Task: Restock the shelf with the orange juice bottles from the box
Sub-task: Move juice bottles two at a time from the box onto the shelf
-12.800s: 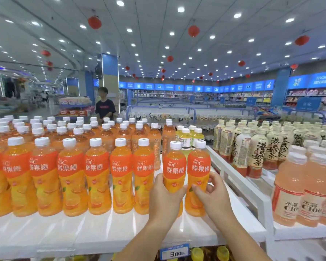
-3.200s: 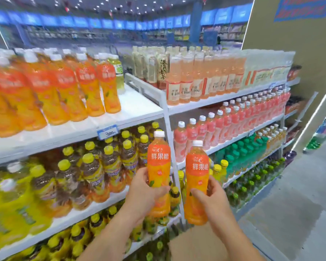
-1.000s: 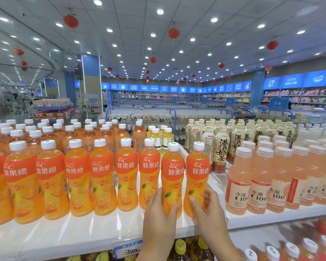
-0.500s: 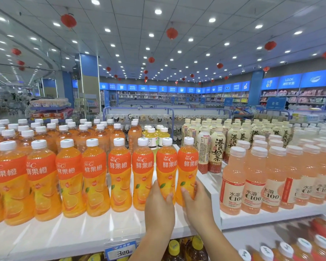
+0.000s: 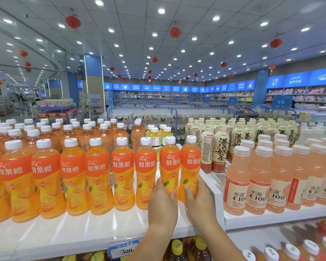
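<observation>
– Head view: what is gripped by the two hands?

– One orange juice bottle is gripped in each. The left hand (image 5: 163, 202) is wrapped round the lower part of the left bottle (image 5: 170, 166), and the right hand (image 5: 200, 202) round the lower part of the right bottle (image 5: 191, 164). The fingers (image 5: 201, 185) are curled against the bottle sides, with a thumb laid across each front.

– Where are the two bottles placed?

– They are held side by side, touching or nearly so, near the front right corner of the shelf (image 5: 64, 232). That puts them at the right end of the front row of orange juice bottles (image 5: 94, 176), just beside the white divider (image 5: 213, 187). Their bases are hidden by the hands, so contact with the shelf cannot be judged.

– How are they pointed?

– Both are kept upright, long axis vertical, with the white caps up and the orange labels turned towards the camera.

– What else is seen nearby?

– Milk tea bottles (image 5: 219, 153) and pink C100 bottles (image 5: 256, 181) are ranged beyond the divider. Yellow-green bottles (image 5: 155, 137) are set behind the front row. A price tag (image 5: 123, 250) is fixed to the shelf's front edge.
</observation>
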